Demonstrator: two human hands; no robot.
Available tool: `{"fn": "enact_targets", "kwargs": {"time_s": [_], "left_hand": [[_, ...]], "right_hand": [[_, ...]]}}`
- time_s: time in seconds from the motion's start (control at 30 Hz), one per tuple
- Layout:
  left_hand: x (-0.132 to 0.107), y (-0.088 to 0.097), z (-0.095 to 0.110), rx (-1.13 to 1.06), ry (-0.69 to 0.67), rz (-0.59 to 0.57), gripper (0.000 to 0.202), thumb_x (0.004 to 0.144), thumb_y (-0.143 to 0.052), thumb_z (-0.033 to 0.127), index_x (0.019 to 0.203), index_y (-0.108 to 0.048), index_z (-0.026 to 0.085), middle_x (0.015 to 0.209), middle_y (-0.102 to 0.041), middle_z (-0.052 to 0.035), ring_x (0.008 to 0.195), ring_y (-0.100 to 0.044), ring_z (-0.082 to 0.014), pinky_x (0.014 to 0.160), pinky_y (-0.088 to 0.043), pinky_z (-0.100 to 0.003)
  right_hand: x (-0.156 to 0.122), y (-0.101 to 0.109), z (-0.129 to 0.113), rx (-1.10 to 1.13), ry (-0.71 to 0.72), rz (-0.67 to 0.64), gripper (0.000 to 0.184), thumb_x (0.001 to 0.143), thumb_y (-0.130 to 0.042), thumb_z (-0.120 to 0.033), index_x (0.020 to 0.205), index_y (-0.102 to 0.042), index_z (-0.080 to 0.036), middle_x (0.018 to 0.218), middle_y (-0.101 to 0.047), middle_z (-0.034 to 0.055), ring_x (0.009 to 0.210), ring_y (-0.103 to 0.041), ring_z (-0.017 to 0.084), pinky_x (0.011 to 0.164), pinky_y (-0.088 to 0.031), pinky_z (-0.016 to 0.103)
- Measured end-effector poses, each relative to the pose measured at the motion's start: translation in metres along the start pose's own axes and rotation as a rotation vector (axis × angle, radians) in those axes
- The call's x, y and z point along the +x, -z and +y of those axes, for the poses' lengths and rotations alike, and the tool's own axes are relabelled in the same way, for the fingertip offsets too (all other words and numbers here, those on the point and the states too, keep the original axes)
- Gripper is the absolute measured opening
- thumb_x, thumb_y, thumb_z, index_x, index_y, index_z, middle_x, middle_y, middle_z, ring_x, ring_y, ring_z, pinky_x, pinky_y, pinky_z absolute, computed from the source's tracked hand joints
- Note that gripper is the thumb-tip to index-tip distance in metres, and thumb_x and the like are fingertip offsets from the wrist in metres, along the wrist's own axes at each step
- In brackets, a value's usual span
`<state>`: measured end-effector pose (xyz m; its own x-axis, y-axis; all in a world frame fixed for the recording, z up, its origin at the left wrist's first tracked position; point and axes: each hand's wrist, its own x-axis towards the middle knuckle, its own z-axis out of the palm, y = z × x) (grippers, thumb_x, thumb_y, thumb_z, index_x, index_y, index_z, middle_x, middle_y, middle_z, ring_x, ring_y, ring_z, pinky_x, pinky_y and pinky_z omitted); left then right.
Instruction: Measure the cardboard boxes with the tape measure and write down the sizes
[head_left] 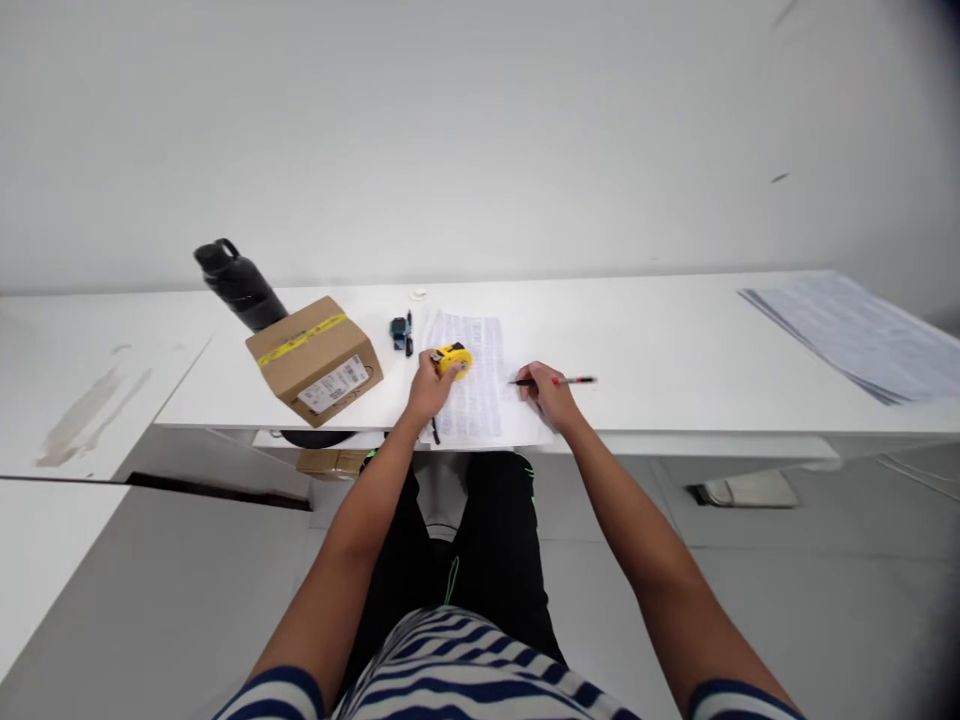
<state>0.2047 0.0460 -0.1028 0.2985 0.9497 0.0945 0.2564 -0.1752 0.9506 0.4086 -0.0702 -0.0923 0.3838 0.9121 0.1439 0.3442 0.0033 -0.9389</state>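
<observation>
The right hand [546, 392] has its grip pinched around a slim black-and-red pen [576, 380], thumb and fingertips drawn together with no gap that shows. The pen's long axis runs close to the line from nine to three o'clock: the dark writing end points to nine, over the right-hand margin of the white paper sheets covered with fine grey print [480, 408], and the red-and-black end sticks out past the hand toward three. Whether the tip touches the paper cannot be told.

From the right hand, the rounded yellow tape measure with black trim [457, 358] lies between nine and ten o'clock, just beyond the pen tip. The left hand is much the nearer to it: the left hand [428, 388] has its grip curled about the lower left of the case, thumb along the near edge, the tape measure sitting toward two o'clock from the knuckles, above the upper part of the printed sheets. The case looks compact and bright, with a dark patch at its top; no drawn-out blade can be made out.

On the white counter [660, 350], a brown cardboard box with yellow tape and a white label [315, 362] lies toward nine o'clock from the left hand, with a black bottle with a carrying loop [244, 290] past it toward ten. Small dark objects [401, 333] lie near eleven, too small to name.
</observation>
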Motion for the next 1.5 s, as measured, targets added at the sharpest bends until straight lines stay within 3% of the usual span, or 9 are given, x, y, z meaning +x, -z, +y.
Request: {"fn": "enact_targets", "kwargs": {"time_s": [0.1, 0.2, 0.37, 0.7, 0.97, 1.5], "left_hand": [[0.003, 0.002, 0.004, 0.015, -0.018, -0.012, 0.048, 0.083, -0.065, 0.044, 0.118, -0.043, 0.02, 0.111, -0.063, -0.009, 0.099, -0.064, -0.0208, 0.089, -0.048, -0.036], [0.001, 0.004, 0.01, 0.031, -0.018, -0.009, 0.047, 0.084, -0.064, 0.046, 0.117, -0.043, 0.02, 0.112, -0.063, -0.0094, 0.1, -0.063, -0.0214, 0.09, -0.048, -0.036], [0.0, 0.005, 0.013, 0.02, 0.001, -0.007, 0.047, 0.083, -0.064, 0.046, 0.116, -0.044, 0.02, 0.11, -0.063, -0.0092, 0.1, -0.064, -0.0215, 0.089, -0.049, -0.036], [0.009, -0.001, 0.0, -0.111, -0.032, -0.04, 0.048, 0.081, -0.068, 0.045, 0.114, -0.042, 0.022, 0.111, -0.064, -0.0073, 0.098, -0.066, -0.0198, 0.085, -0.051, -0.033], [0.008, 0.001, -0.001, -0.045, -0.052, -0.014, 0.048, 0.08, -0.07, 0.042, 0.115, -0.044, 0.022, 0.109, -0.064, -0.0061, 0.098, -0.065, -0.0201, 0.086, -0.051, -0.034], [0.009, 0.0, -0.004, -0.114, -0.04, -0.038, 0.049, 0.081, -0.069, 0.046, 0.115, -0.043, 0.023, 0.112, -0.064, -0.0069, 0.1, -0.066, -0.0205, 0.085, -0.053, -0.035]], "right_hand": [[0.003, 0.002, -0.001, 0.104, -0.128, -0.016, 0.056, 0.09, -0.042, -0.067, 0.063, -0.059, -0.021, 0.045, -0.042, -0.003, 0.046, -0.039, 0.013, 0.05, -0.033, 0.029], [0.0, 0.002, -0.003, 0.054, -0.138, 0.044, 0.05, 0.084, -0.056, -0.063, 0.06, -0.06, -0.02, 0.05, -0.046, -0.0028, 0.052, -0.043, 0.014, 0.054, -0.036, 0.029], [-0.014, 0.0, -0.007, 0.082, -0.113, 0.171, 0.047, 0.084, -0.057, -0.061, 0.064, -0.064, -0.02, 0.059, -0.053, -0.001, 0.061, -0.049, 0.016, 0.062, -0.041, 0.03], [-0.011, -0.003, -0.006, 0.016, -0.106, 0.017, 0.04, 0.083, -0.059, -0.055, 0.065, -0.068, -0.02, 0.063, -0.059, 0.0008, 0.067, -0.052, 0.017, 0.066, -0.041, 0.031], [-0.012, -0.005, -0.011, -0.004, -0.121, 0.017, 0.035, 0.081, -0.058, -0.049, 0.064, -0.067, -0.02, 0.06, -0.055, -0.0003, 0.065, -0.049, 0.017, 0.065, -0.038, 0.032], [-0.013, -0.006, -0.012, -0.011, -0.137, -0.003, 0.034, 0.08, -0.058, -0.047, 0.062, -0.066, -0.02, 0.061, -0.057, 0.0007, 0.066, -0.05, 0.018, 0.067, -0.039, 0.032]]}}
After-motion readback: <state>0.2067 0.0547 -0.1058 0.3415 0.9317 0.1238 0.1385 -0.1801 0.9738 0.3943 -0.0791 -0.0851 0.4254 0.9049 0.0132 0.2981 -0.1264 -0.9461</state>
